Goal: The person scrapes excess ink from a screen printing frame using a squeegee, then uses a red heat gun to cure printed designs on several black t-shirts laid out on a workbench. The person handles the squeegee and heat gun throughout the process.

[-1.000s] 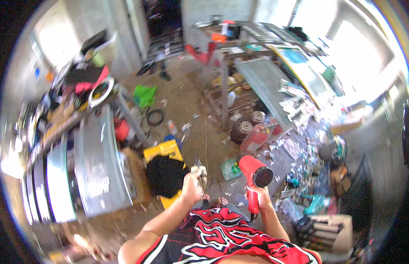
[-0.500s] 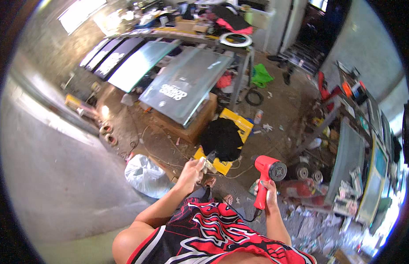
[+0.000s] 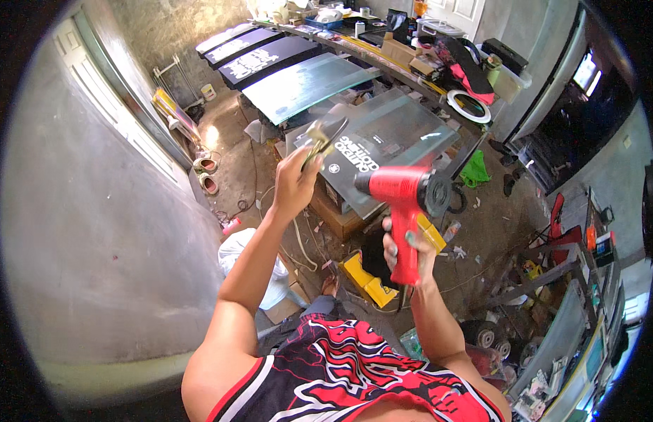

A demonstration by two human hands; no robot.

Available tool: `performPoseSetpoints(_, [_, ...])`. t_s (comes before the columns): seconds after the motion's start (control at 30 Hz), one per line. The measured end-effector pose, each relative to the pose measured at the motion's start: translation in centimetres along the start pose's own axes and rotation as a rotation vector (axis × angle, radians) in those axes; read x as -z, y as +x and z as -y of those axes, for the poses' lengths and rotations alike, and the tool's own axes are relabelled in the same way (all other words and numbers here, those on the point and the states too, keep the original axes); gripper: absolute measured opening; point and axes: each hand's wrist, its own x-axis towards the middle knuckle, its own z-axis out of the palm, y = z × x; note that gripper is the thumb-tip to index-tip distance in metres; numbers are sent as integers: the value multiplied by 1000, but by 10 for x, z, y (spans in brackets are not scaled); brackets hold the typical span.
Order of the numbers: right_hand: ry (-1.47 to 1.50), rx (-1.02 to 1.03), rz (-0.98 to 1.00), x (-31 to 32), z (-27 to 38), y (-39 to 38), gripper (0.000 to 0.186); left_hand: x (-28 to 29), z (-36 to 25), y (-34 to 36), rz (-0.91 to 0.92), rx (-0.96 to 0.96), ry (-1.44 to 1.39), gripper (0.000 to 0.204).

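Note:
My right hand is wrapped round the handle of a red heat gun. Its black nozzle points left, over the near edge of a glass panel that bears white print. Raised at the left, my left hand is closed on a small pale object with a thin dark end. Motion blurs that object, so its kind cannot be made out. Behind it lies a pale glass panel. Below the heat gun, a black bundle sits by a yellow package on the floor.
Black printed panels line the rack at the far left. A cluttered bench runs along the back, with a white ring at its end. Beside my left arm sits a white plastic bag. A metal frame stands at the right.
Both hands have risen and moved forward toward the panels, the left with its pale object and the right with the heat gun. The view has tilted up and to the left.

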Motion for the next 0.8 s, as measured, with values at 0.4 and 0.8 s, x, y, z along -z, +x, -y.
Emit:
performPoseSetpoints(0.4, [-1228, 362, -531, 61, 16, 351, 51, -93, 265, 147, 76, 165, 198, 20])
performPoseSetpoints(0.8, [-1828, -118, -1051, 194, -28, 412, 85, -165, 349, 103, 458, 109, 495, 26])
